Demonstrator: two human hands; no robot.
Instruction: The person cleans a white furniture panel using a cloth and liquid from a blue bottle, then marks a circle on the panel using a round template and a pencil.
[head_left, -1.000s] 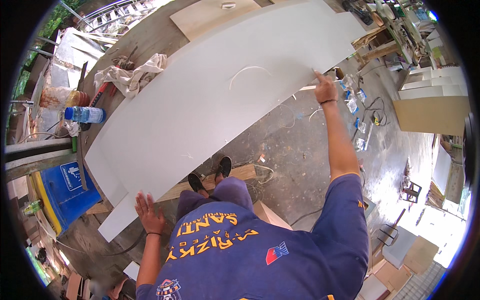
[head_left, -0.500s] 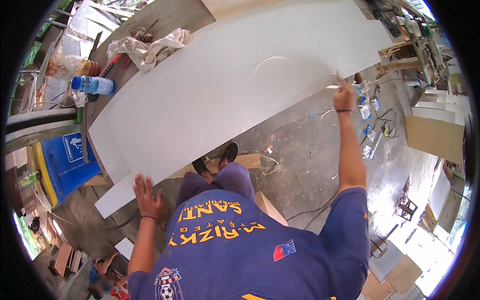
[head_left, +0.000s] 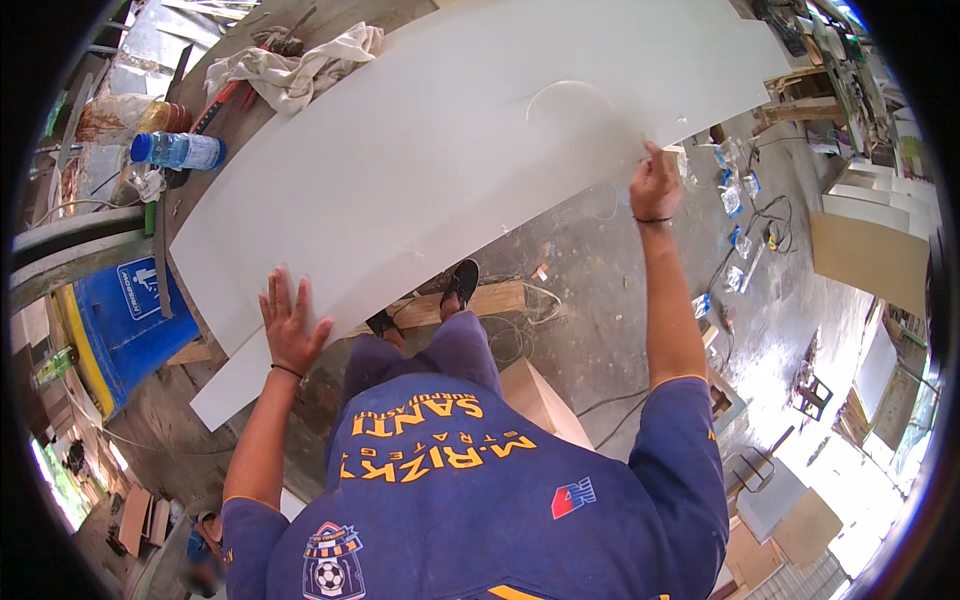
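A long white panel (head_left: 400, 190) with a smooth, pale face lies across the bench in front of me. My left hand (head_left: 290, 325) rests flat on its near left part, fingers spread. At the panel's near edge on the right is my right hand (head_left: 656, 188), its fingers curled in and the forefinger pointing forward. Motion blurs those fingertips, so whatever they pinch is too small to make out. A thin, curled pale strip (head_left: 572, 84) lies on the panel beyond the right hand.
On the bench's far left are a crumpled cloth (head_left: 295, 75) and a water bottle (head_left: 180, 150). A blue bin (head_left: 135, 325) stands left below. Cables (head_left: 778, 225) and small plastic packets (head_left: 732, 195) litter the floor at right. A wooden plank (head_left: 495, 298) lies near my feet.
My left hand has moved forward from the near edge onto the panel's face. My right hand has slid left along the near edge. My body has leaned forward a little.
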